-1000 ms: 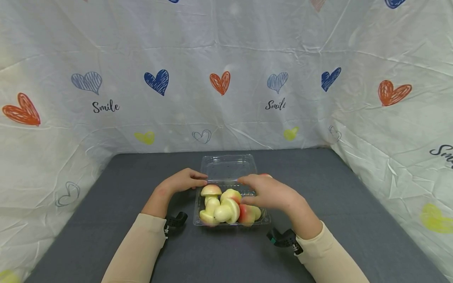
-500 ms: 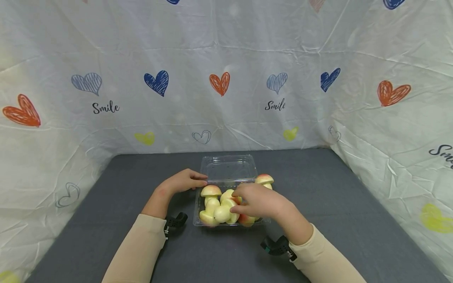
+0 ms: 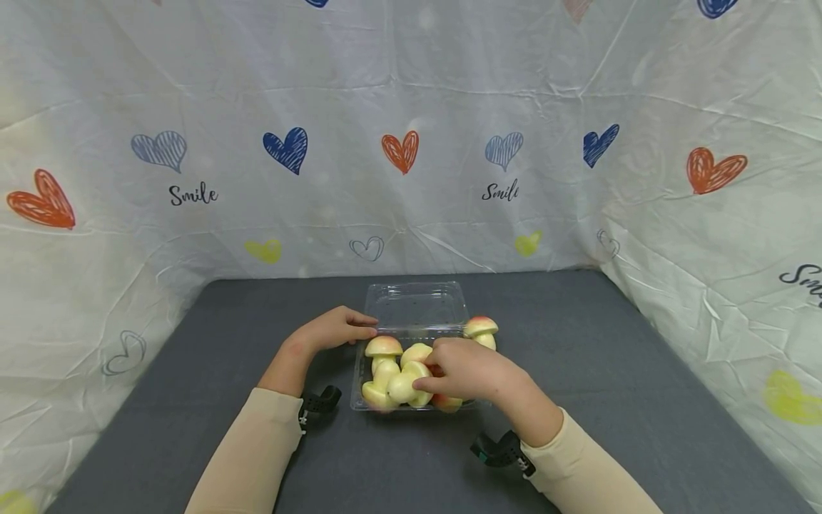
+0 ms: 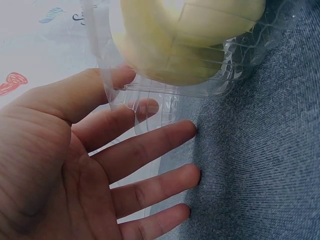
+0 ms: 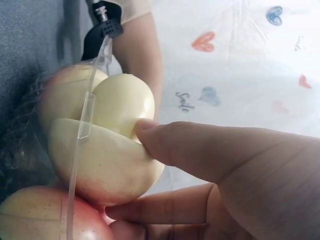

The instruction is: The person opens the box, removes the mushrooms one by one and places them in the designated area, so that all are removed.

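A clear plastic clamshell box (image 3: 357, 400) holds several pale yellow toy mushrooms with a red blush, such as the one at its back left (image 3: 383, 347). My right hand (image 3: 472, 371) reaches into the box. In the right wrist view, its thumb and fingers grip a toy mushroom (image 5: 105, 165) across the cap, the thumb lying by the stem. My left hand (image 3: 330, 327) is at the box's back left corner. Seen from the left wrist, that hand's thumb and index finger touch the plastic edge, while the other fingers are straight and spread.
The box's lid (image 3: 417, 303) lies folded back on the dark grey table (image 3: 546, 307). Another toy mushroom (image 3: 481, 330) stands at the box's back right corner. A white cloth with printed hearts (image 3: 449, 71) hangs behind and at the sides.
My right hand has moved left and down into the box and taken hold of a mushroom there, uncovering the one at the back right corner. The left hand stays where it was.
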`<state>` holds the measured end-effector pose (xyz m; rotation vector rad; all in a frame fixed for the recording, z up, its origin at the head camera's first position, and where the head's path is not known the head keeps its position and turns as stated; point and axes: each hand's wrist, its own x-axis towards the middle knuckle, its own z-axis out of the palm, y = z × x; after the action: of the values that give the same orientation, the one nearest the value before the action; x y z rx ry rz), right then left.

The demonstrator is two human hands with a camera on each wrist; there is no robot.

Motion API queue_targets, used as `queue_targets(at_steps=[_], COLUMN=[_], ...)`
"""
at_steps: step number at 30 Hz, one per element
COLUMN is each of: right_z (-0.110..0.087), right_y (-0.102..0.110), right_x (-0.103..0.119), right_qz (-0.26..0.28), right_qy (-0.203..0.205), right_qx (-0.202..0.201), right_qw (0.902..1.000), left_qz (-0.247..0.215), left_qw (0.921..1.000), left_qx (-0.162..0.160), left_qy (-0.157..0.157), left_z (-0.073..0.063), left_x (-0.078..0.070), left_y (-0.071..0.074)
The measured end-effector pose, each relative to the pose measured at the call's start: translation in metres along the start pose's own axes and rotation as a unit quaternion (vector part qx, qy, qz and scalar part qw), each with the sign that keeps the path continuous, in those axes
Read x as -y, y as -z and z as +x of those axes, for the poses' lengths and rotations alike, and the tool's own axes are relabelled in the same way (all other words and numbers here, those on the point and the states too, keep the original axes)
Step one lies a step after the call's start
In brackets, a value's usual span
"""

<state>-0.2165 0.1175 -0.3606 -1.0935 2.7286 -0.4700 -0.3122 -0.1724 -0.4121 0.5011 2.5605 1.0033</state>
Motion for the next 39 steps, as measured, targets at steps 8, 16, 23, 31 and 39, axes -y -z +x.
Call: queue_targets(at_steps=[8, 16, 23, 31, 39], right_z=[0.0020, 0.0029, 0.0035, 0.0041, 0.0040], right_y=[-0.0001, 0.0000, 0.0004, 0.0010, 0.0024], right_x=[-0.0023, -0.0026, -0.0026, -0.0021, -0.0032], right_qz=[-0.010, -0.016, -0.011, 0.000, 0.010], right_qy=[-0.001, -0.002, -0.004, -0.003, 0.002], right_qx=[0.012, 0.007, -0.004, -0.012, -0.022], right_qw=[0.9999, 0.9998, 0.9999, 0.9999, 0.9997], left_qz=[0.005, -0.009, -0.009, 0.000, 0.003], left_qw=[1.0000, 0.9999, 0.9999, 1.0000, 0.9999], left_qx=[-0.001, 0.000, 0.001, -0.003, -0.006], left_qy=[0.005, 0.009, 0.008, 0.005, 0.009], left_z=[-0.0001, -0.0001, 0.0000, -0.0008, 0.0000], left_x=[-0.0009, -0.0007, -0.0010, -0.0018, -0.0018], left_y=[-0.0009, -0.0014, -0.0016, -0.0026, -0.0034])
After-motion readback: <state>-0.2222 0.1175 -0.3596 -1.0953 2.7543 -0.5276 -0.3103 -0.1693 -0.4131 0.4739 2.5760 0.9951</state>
